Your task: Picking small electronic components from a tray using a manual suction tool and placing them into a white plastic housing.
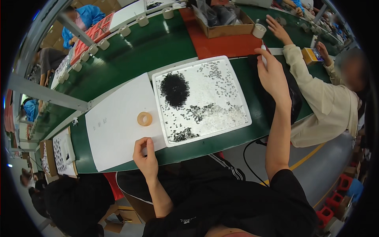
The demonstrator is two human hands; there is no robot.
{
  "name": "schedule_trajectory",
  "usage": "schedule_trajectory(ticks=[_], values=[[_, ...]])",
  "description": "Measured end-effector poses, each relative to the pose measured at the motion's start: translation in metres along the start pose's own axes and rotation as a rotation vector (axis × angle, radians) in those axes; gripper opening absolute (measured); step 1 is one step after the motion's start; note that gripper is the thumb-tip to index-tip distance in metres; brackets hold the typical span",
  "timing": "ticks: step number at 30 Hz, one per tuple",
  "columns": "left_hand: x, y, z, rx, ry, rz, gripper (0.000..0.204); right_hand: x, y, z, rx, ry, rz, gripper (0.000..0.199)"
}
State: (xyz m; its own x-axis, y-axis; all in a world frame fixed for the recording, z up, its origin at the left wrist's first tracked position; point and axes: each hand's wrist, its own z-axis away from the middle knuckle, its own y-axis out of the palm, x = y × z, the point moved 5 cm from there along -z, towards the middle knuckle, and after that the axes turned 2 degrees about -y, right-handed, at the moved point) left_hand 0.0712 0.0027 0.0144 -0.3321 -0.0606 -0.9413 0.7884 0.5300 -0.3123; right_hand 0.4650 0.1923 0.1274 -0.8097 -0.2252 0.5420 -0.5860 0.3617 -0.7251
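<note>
Your left hand is nearest to you, at the near edge of the white paper sheet. Its fingers are curled and pinch something small; I cannot tell what it is. Just beyond lies a tan tape ring, flat on the paper with its hole facing up.

Your right hand is stretched far out, past the right side of the white tray. It grips a thin white pen-like tool. The long axis of this tool runs away from you, and the top end points toward the cardboard box; the lower end is hidden in your fist.

I think the risk is your right forearm: it crosses close over the tray corner, so a low swing back could knock the tray and scatter the small black parts. Your left hand could also pull the paper and move the ring. A co-worker's hand is near your reach, so the two may bump.
</note>
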Motion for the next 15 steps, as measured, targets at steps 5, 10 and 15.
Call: schedule_trajectory(ticks=[5,10,15], values=[[0.0,-0.015,-0.003,-0.01,-0.031,0.065,0.01,0.023,0.012,0.061,-0.044,-0.156,-0.337,0.023],[-0.033,-0.023,-0.045,-0.001,0.032,0.086,0.015,-0.008,0.014,0.157,-0.198,-0.06,-0.392,0.015],[-0.067,0.03,-0.178,0.116,0.32,-0.006,0.011,-0.015,0.023,0.176,-0.352,-0.081,-0.396,0.017]])
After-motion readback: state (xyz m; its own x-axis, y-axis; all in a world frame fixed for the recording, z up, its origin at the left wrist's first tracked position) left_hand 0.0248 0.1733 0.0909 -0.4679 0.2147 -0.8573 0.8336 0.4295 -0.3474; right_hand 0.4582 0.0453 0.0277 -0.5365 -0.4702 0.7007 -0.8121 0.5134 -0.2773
